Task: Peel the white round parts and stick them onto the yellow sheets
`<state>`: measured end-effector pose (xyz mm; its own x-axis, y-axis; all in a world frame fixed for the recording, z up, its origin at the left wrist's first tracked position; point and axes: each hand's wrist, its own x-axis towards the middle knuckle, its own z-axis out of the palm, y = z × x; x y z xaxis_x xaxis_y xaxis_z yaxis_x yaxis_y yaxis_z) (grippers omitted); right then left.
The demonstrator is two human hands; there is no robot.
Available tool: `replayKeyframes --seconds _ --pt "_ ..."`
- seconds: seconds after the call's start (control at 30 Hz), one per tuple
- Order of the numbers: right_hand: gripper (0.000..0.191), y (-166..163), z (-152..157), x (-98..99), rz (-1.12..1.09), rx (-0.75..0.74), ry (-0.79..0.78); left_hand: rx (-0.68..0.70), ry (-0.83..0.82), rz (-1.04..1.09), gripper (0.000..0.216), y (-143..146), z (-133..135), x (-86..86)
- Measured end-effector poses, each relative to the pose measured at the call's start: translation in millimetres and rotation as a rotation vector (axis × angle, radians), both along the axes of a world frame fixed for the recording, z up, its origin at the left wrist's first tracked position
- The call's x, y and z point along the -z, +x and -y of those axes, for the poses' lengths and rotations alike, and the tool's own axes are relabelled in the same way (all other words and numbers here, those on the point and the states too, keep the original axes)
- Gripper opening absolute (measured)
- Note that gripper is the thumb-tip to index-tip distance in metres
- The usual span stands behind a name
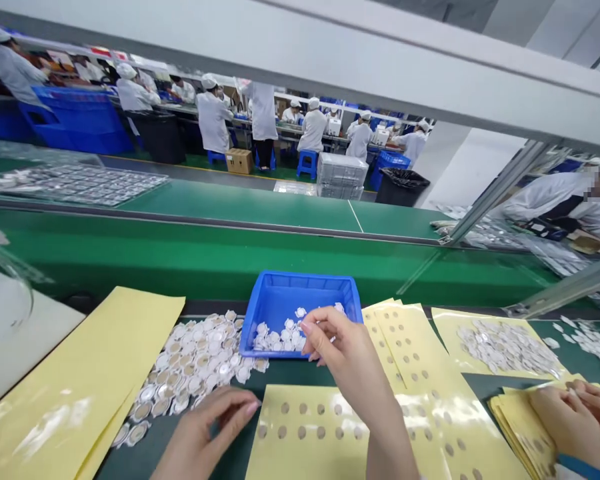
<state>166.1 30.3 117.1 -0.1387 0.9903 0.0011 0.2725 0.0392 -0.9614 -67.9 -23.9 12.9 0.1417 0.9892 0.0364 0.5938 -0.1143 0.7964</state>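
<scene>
My right hand (341, 353) reaches over the front rim of a blue plastic bin (275, 303) that holds small round silver-white discs (280, 335). Its fingers are curled over the discs, and I cannot make out whether they pinch one. My left hand (207, 433) rests low on the dark mat with fingers bent together, its tips touching the left edge of a yellow backing sheet (310, 440) dotted with round marks. A heap of the same discs (190, 363) lies just left of the bin, close to my left hand.
More yellow sheets lie at left (75, 393) and right (405, 347); another sheet (500, 343) carries a pile of discs. A co-worker's hands (575, 417) hold a yellow stack at the lower right. A green conveyor belt (230, 260) runs behind, with workers in white beyond.
</scene>
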Motion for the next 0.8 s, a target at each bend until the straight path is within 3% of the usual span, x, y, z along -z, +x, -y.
replayKeyframes --seconds 0.13,0.23,0.43,0.53,0.67,0.8 --pt "0.02 2.7 6.3 -5.8 0.091 -0.066 0.007 -0.141 0.446 -0.161 0.016 3.6 40.1 39.0" --pt "0.019 1.1 9.8 -6.7 0.117 -0.097 0.017 -0.248 0.673 -0.136 0.022 9.6 42.9 44.2" --pt "0.027 -4.4 25.0 -0.2 0.22 -0.153 0.067 -0.396 0.794 -0.059 0.029 6.2 37.6 25.3" --pt "0.032 -3.0 30.6 0.6 0.337 -0.222 0.129 -0.527 0.833 -0.044 0.028 -23.3 55.2 11.4" --pt "0.037 -1.4 27.2 5.4 0.45 -0.427 0.159 -0.74 0.906 -0.072 0.022 -76.5 91.6 -7.1" --pt "0.043 -4.2 29.3 17.1 0.563 -0.57 0.097 -0.882 0.932 -0.124 0.019 -114.5 126.2 -10.3"
